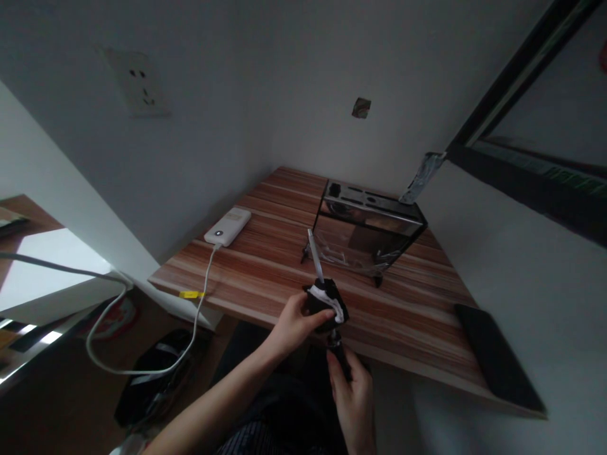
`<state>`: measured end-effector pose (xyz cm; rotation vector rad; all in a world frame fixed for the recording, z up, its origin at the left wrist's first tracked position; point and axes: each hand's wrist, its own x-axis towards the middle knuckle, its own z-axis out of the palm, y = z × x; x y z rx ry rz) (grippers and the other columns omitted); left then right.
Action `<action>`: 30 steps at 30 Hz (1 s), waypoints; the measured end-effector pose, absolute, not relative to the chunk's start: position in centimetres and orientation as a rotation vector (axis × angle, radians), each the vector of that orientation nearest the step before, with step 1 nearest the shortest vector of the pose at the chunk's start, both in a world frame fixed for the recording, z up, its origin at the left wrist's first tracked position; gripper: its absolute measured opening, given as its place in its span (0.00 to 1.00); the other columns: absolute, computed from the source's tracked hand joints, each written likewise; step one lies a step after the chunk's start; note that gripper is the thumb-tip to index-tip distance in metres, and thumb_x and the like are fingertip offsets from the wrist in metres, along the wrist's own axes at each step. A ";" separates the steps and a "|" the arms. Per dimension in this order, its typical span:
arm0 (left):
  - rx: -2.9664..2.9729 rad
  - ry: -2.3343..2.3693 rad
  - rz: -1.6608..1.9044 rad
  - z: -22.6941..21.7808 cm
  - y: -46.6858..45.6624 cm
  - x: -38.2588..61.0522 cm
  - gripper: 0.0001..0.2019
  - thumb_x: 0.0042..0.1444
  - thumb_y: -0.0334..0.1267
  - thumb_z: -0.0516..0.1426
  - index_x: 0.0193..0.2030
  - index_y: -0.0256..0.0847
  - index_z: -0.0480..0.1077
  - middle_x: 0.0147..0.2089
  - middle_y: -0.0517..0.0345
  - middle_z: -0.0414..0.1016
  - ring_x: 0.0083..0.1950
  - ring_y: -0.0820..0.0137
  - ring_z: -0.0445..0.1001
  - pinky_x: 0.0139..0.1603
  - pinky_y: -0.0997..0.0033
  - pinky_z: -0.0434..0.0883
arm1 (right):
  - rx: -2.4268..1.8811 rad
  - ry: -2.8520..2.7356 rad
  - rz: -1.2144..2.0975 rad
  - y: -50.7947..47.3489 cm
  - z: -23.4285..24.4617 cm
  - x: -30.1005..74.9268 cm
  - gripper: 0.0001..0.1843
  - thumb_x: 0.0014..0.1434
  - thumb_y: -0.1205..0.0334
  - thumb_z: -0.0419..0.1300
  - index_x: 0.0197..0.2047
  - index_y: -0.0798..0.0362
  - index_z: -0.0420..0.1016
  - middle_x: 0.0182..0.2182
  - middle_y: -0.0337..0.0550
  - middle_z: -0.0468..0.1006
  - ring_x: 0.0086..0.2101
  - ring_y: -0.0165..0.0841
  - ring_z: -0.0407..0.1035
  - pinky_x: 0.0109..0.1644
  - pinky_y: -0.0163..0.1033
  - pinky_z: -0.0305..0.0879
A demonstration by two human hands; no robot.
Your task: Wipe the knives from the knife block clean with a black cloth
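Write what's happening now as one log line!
left hand: holds black piece | right hand: holds black handle | table: clear box, power bank

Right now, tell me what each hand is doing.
Left hand: closed, holding a black-and-white piece.
Right hand: closed around a black handle.

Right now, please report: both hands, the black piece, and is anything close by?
Left hand gripping black piece, white streak across it. Right hand closed on black handle. White rod sticking out far side; tank just beyond.
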<state>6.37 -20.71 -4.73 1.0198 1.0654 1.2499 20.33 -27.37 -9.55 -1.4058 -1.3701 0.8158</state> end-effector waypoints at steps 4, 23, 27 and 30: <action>1.104 0.975 1.145 -5.7 -21.2 7.1 0.15 0.43 0.41 0.68 0.38 0.37 0.77 0.40 0.50 0.81 0.42 0.60 0.78 0.45 0.65 0.72 | -1.415 -1.357 0.785 -27.0 -9.3 20.5 0.25 0.57 0.41 0.59 0.38 0.56 0.82 0.20 0.44 0.78 0.23 0.36 0.74 0.22 0.32 0.67; 1.008 0.993 1.259 -5.8 -21.8 7.4 0.15 0.42 0.39 0.68 0.38 0.37 0.76 0.39 0.52 0.82 0.43 0.59 0.79 0.46 0.64 0.74 | -1.339 -1.415 0.743 -26.9 -9.6 20.6 0.17 0.58 0.52 0.60 0.40 0.56 0.81 0.37 0.51 0.84 0.37 0.43 0.79 0.42 0.38 0.75; 0.913 1.018 1.323 -4.5 -21.8 7.0 0.16 0.38 0.39 0.69 0.35 0.37 0.76 0.36 0.53 0.82 0.40 0.60 0.79 0.42 0.65 0.74 | -1.310 -1.463 0.769 -26.7 -8.7 20.3 0.15 0.59 0.55 0.59 0.41 0.55 0.81 0.39 0.50 0.83 0.39 0.42 0.79 0.43 0.38 0.74; 0.882 1.045 1.358 -3.7 -21.6 6.4 0.15 0.37 0.39 0.69 0.33 0.37 0.75 0.35 0.53 0.82 0.37 0.62 0.79 0.40 0.67 0.74 | -1.293 -1.477 0.785 -26.7 -8.3 20.0 0.15 0.60 0.55 0.59 0.42 0.55 0.81 0.38 0.49 0.84 0.39 0.43 0.79 0.44 0.38 0.74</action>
